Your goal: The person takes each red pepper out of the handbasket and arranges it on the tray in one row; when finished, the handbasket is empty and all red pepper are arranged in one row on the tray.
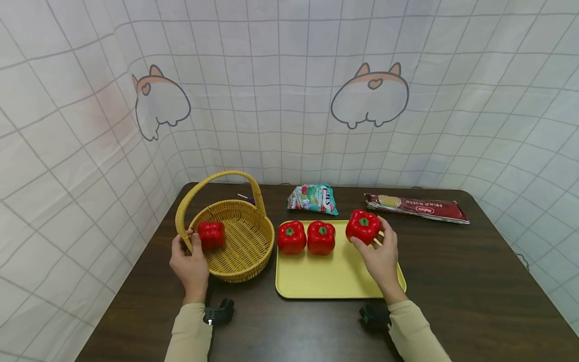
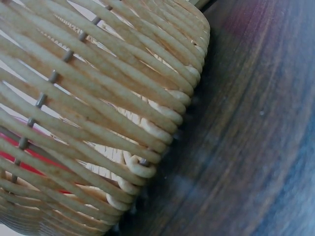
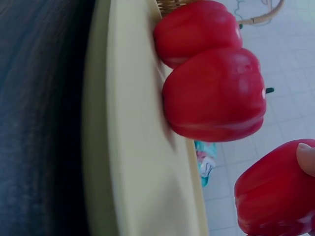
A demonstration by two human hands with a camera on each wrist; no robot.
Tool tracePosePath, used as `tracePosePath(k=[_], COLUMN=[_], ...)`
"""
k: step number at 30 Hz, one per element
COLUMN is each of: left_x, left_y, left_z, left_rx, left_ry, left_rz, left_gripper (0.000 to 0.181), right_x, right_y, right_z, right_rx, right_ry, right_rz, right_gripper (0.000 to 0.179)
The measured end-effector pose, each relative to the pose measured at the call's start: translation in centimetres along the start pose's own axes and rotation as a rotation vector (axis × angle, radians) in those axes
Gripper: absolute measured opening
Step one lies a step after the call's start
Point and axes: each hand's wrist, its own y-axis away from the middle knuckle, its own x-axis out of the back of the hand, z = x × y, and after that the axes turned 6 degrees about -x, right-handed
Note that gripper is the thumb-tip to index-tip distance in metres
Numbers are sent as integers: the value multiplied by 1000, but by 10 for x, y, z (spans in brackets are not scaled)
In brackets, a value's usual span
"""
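My right hand (image 1: pixel 381 255) grips a red bell pepper (image 1: pixel 363 227) over the right part of a yellow tray (image 1: pixel 334 281). In the right wrist view that pepper (image 3: pixel 278 191) is raised off the tray, with the thumb on its side. Two more red peppers, one at the left (image 1: pixel 291 237) and one beside it (image 1: pixel 321 238), sit upright along the tray's back left. My left hand (image 1: pixel 191 264) holds the yellow wicker basket (image 1: pixel 246 246) at its left side, where handle and rim meet. Inside the basket, near that hand, lies another red pepper (image 1: pixel 211 235).
A colourful candy bag (image 1: pixel 313 198) lies behind the tray. To its right is a long dark-red packet (image 1: pixel 418 207). A small thin purple and white item (image 1: pixel 247 198) lies behind the basket. A white gridded curtain (image 1: pixel 289 125) surrounds the dark wooden table (image 1: pixel 457 281).
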Motion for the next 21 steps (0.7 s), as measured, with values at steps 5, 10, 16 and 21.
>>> tracePosePath(k=[5, 10, 16, 21], left_x=[0, 0, 1, 2], left_y=[0, 0, 0, 0], left_z=[-1, -1, 1, 2], left_rx=[7, 16, 16, 21], left_ry=[-11, -31, -12, -23], left_rz=[-4, -7, -10, -14], left_gripper=[26, 29, 27, 27], right_x=[1, 3, 4, 5], right_y=[1, 1, -1, -2], right_z=[7, 12, 17, 21], right_rx=[-20, -56, -103, -85], right_ry=[20, 37, 78, 67], right_rz=[1, -37, -110, -149], right_gripper=[84, 84, 84, 81])
